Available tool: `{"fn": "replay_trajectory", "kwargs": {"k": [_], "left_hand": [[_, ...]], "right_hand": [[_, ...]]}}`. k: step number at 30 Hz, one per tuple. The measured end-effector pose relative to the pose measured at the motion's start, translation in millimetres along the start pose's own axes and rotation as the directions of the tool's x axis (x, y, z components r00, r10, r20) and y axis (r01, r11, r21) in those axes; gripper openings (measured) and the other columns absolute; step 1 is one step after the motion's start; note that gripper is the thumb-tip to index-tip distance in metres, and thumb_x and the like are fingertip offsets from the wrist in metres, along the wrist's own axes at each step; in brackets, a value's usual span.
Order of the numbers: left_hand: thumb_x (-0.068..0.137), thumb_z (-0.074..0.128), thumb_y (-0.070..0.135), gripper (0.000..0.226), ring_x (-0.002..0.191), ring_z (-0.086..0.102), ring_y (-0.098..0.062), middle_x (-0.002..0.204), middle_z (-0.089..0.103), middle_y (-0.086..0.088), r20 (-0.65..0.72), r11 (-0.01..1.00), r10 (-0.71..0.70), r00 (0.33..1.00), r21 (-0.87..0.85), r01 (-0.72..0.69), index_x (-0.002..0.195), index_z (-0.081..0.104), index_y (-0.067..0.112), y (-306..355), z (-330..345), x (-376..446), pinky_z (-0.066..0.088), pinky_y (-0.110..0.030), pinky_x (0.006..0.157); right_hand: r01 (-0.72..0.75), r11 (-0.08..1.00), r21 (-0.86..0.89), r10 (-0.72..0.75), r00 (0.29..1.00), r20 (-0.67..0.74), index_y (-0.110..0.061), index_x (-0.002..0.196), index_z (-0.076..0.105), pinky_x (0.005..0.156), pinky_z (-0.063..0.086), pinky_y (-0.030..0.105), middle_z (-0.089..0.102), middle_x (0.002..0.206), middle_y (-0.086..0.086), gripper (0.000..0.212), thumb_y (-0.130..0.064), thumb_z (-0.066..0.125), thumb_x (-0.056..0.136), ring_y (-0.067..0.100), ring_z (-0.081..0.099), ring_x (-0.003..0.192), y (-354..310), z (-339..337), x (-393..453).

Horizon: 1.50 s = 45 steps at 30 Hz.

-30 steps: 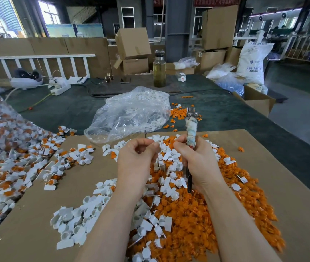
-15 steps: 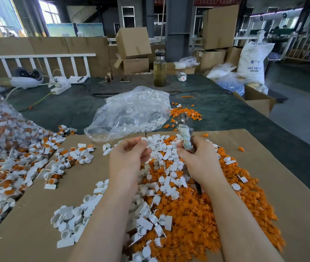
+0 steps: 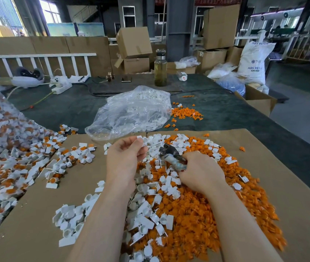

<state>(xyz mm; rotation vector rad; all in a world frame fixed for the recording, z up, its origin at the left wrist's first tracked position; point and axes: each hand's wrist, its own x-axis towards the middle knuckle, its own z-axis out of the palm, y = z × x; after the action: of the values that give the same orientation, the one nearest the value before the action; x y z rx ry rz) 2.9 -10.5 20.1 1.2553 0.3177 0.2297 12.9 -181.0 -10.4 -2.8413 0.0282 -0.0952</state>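
White plastic cap (image 3: 140, 139), pinched only at the fingertips of the left hand (image 3: 124, 157), may slip and vanish among the orange pieces (image 3: 197, 214), where the right hand (image 3: 200, 171), curled round a taped tool (image 3: 171, 155), rests.

I log the table (image 3: 235, 114), dark-covered. Nearer me than the clear bag (image 3: 131, 112): cardboard sheet (image 3: 301, 214). Just right of the bag: orange caps (image 3: 186, 112). Behind it: bottle (image 3: 160, 72), phone (image 3: 126, 79). Behind-left: power strip (image 3: 61, 86).
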Motion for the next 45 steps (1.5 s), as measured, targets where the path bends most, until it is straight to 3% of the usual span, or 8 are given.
{"fn": "replay_trajectory", "kwargs": {"k": [7,18,23,28,35,38,41,45], "left_hand": [[0.091,0.069,0.007,0.004,0.068,0.072,-0.011,0.081,0.073,-0.006,0.037,1.0,0.002,0.999,-0.003,-0.002,0.095,0.069,0.006,-2.4,1.3,-1.2,0.061,-0.022,0.069],[0.089,0.07,0.003,0.009,0.079,0.076,-0.021,0.086,0.075,-0.013,0.078,1.0,-0.021,0.997,0.018,0.02,0.097,0.067,0.003,-4.9,3.3,-1.3,0.062,-0.026,0.072],[0.089,0.07,0.002,0.005,0.073,0.075,-0.019,0.077,0.075,-0.008,0.085,0.999,-0.04,0.996,-0.003,0.04,0.091,0.066,0.004,-3.2,5.2,-3.0,0.062,-0.025,0.067],[0.085,0.072,0.0,0.009,0.071,0.075,-0.02,0.075,0.075,-0.01,0.108,0.999,-0.048,0.993,-0.021,0.05,0.083,0.065,0.006,-5.5,10.3,-7.0,0.063,-0.029,0.068],[0.082,0.075,0.003,0.008,0.075,0.075,-0.023,0.075,0.075,-0.014,0.176,0.998,-0.054,0.983,-0.017,0.058,0.082,0.068,0.005,-8.9,16.7,-14.3,0.06,-0.026,0.067],[0.082,0.075,0.002,0.008,0.073,0.076,-0.021,0.074,0.075,-0.014,0.178,0.997,-0.057,0.982,-0.04,0.065,0.083,0.067,0.005,-7.6,19.1,-16.8,0.06,-0.024,0.064],[0.082,0.075,0.002,0.008,0.074,0.076,-0.022,0.073,0.075,-0.013,0.184,0.997,-0.048,0.982,-0.047,0.058,0.082,0.068,0.006,-6.2,20.6,-19.4,0.061,-0.025,0.065],[0.083,0.076,0.006,0.005,0.077,0.076,-0.022,0.079,0.076,-0.015,0.21,0.998,-0.029,0.977,-0.044,0.039,0.082,0.071,0.006,-5.2,22.0,-22.5,0.06,-0.024,0.065]], "right_hand": [[-0.057,0.996,-0.062,0.054,0.997,-0.045,-0.023,0.093,0.049,0.045,0.03,0.025,0.048,0.075,-0.009,0.018,-0.032,0.063,0.085,0.007,0.042,0.061,-4.9,2.9,-2.6],[-0.072,0.996,-0.046,0.068,0.994,-0.085,-0.026,0.091,0.045,0.046,0.033,0.024,0.046,0.075,-0.01,0.02,-0.035,0.062,0.086,0.01,0.047,0.066,-4.3,4.5,-3.6],[-0.025,0.992,0.126,0.052,0.974,-0.219,-0.027,0.09,0.048,0.048,0.038,0.025,0.052,0.073,-0.01,0.012,-0.035,0.058,0.088,0.011,0.052,0.065,-3.9,1.0,-1.3],[0.155,0.819,0.553,0.045,0.943,-0.331,-0.026,0.089,0.057,0.059,0.048,0.032,0.062,0.081,-0.004,0.006,-0.028,0.062,0.092,0.016,0.06,0.072,-10.2,-3.4,-0.3],[0.285,0.484,0.827,0.086,0.925,-0.369,-0.023,0.086,0.066,0.059,0.047,0.033,0.063,0.072,0.001,0.007,-0.017,0.067,0.09,0.004,0.052,0.061,-20.7,-11.9,-9.0],[0.304,0.371,0.878,0.06,0.935,-0.349,-0.025,0.084,0.067,0.065,0.05,0.02,0.067,0.076,-0.009,0.013,-0.013,0.067,0.09,0.003,0.059,0.07,-20.7,-14.6,-11.0],[0.337,0.371,0.865,0.006,0.931,-0.365,-0.027,0.084,0.066,0.066,0.047,0.009,0.068,0.075,-0.019,0.017,-0.011,0.066,0.091,-0.005,0.062,0.073,-21.7,-14.3,-10.2],[0.367,0.454,0.812,0.014,0.908,-0.418,-0.015,0.088,0.066,0.059,0.043,0.011,0.066,0.066,-0.013,0.004,-0.016,0.069,0.09,-0.001,0.06,0.063,-24.3,-9.4,-7.1]]}}
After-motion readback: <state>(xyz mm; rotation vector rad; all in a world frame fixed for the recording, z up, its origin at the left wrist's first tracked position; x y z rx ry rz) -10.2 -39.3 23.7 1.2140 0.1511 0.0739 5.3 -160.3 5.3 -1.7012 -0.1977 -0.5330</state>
